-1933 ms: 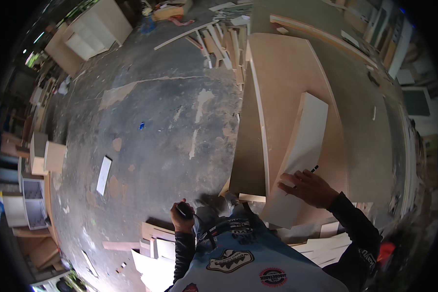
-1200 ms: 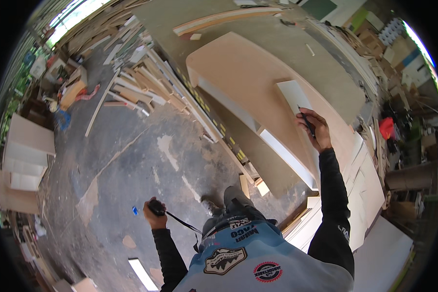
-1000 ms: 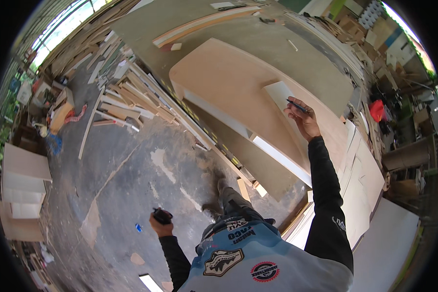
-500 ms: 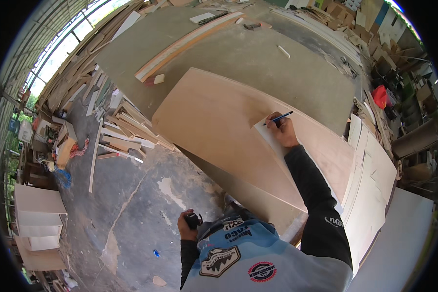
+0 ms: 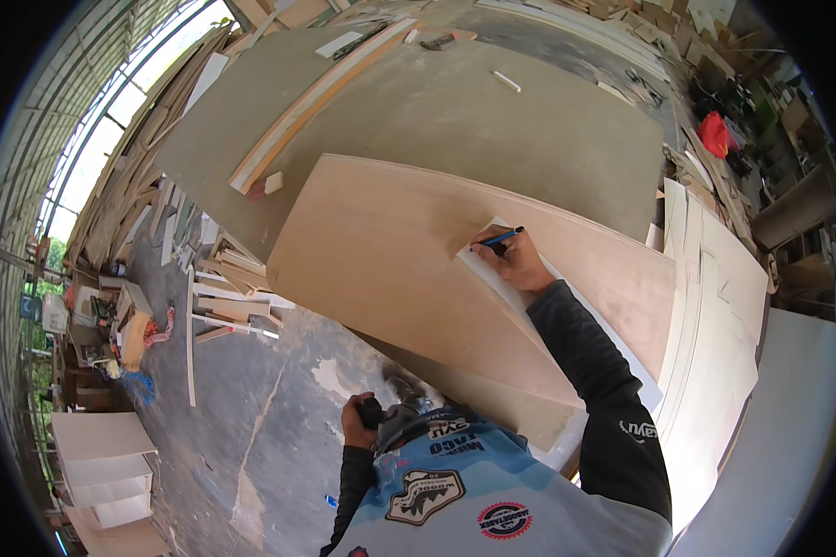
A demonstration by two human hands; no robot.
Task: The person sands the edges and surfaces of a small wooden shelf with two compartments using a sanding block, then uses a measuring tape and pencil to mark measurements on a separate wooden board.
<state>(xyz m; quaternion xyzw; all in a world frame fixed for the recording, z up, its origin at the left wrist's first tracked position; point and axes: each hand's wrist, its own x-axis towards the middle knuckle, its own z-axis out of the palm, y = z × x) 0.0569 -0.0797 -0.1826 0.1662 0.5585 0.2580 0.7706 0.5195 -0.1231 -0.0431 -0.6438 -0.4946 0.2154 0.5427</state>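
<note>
My right hand (image 5: 518, 265) pinches a blue pencil (image 5: 500, 239), its point low over the end of a long white strip (image 5: 483, 271). The strip lies slantwise on a large light-brown plywood panel (image 5: 372, 241), running back under my right forearm. My right fingers are closed round the pencil near its point. Down by my waist, my left hand (image 5: 355, 422) is closed round a compact black tape measure (image 5: 370, 413), partly hidden by the fingers. The panel rests on a wide grey-green board (image 5: 567, 139).
A long wooden strip (image 5: 320, 107) lies at the far left of the board, with a small white stick (image 5: 506, 82) farther right. Pale sheets (image 5: 706, 325) stand at the right. Wood offcuts (image 5: 237, 288) litter the concrete floor (image 5: 241, 390) at left.
The whole view has shifted, so the panel sits farther left and lower. My right hand stays at the strip's end, with the pencil turned slightly in its grip. My left hand has turned a little.
</note>
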